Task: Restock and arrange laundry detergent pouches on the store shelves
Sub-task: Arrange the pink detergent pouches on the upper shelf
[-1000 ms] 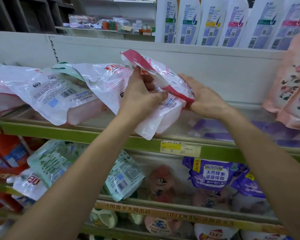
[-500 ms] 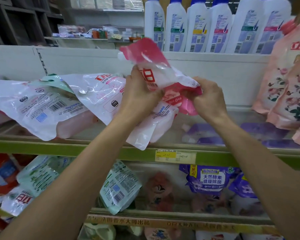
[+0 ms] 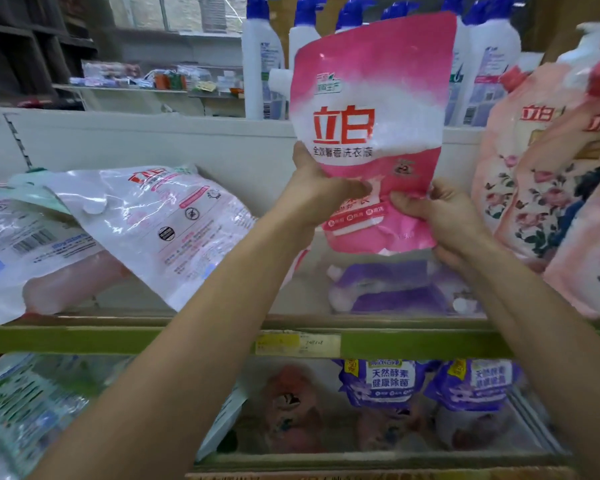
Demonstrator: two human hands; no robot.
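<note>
Shelf (image 3: 118, 336), pink pouch (image 3: 371, 98) upright (long axis vertical)

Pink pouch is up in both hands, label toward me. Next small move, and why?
Probably lower the pink pouch straight down and stand it on the shelf beside the floral pouches. Left hand and right hand grip its lower part, it is upright, front out, and the spot beneath holds flat purple pouches.

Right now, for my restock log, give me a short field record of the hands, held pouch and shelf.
held: pink pouch, upright, front toward camera
left hand: grips its lower left edge
right hand: grips its lower right corner
shelf left: white pouches, lying tilted
shelf right: floral pouches, upright
under held pouch: purple pouches, lying flat
</note>
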